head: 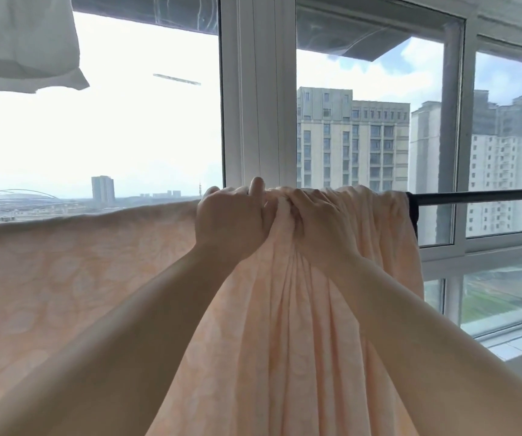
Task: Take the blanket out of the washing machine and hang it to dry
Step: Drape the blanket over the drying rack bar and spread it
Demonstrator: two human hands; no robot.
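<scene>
1. Blanket (64,278) hung over the rod (480,196) by the window (253,89), spread flat to the left, bunched in folds at right.
2. Left hand (231,221) and right hand (319,225) each gripped a fistful of the bunched cloth at rod height, side by side.
3. Risk: a hard sideways tug could drag the blanket off the rod.
4. Risk: folds left bunched would likely dry slowly.

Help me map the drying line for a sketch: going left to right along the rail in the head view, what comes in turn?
Spread blanket → left hand → right hand → bunched blanket folds → bare dark rail.
</scene>
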